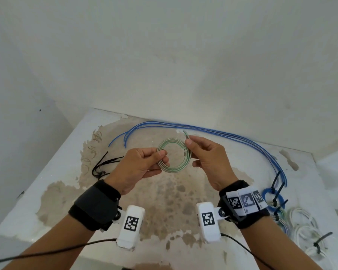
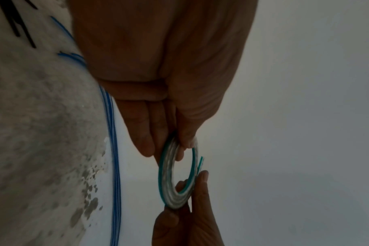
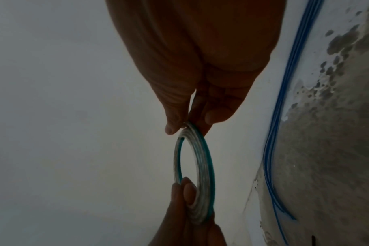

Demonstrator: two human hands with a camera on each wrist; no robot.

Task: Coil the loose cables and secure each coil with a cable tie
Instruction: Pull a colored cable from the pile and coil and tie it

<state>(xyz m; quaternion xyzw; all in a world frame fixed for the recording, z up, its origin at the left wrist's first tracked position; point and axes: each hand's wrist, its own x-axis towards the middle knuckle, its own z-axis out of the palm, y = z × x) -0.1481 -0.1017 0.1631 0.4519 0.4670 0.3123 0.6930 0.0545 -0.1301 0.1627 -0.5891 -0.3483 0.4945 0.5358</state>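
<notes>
Fingers [image 1: 160, 155] of the left hand [image 1: 139, 168] pinch the green-and-clear cable coil [image 1: 174, 157] at its nine o'clock side, thumb on top; the right hand [image 1: 207, 162] pinches it at about three o'clock, and the cable's free end [image 1: 185, 133] pokes up past that thumb at one o'clock. Both grips are narrow, closed on the cable. The coil is held in the air over the middle of the bench [image 1: 70, 145], flat toward the head camera, wound into several tidy turns.

Winding looks finished, or within a last tuck of that stub, and no tie is on this coil yet. My reading is that the next move calls for one hand to keep all turns pinched together while the other fetches a tie; loosening both at once would likely let the turns spring apart.

Loose black cable ties [image 1: 103, 165] lie at nine o'clock from the coil, near the left hand. Long blue cables [image 1: 213, 131], still uncoiled, sweep from eleven o'clock along the back wall round to four o'clock. Finished tied coils [image 1: 277, 209] sit at four to five o'clock, close to the bench's right edge. The worn patch under the hands is open room for working.
</notes>
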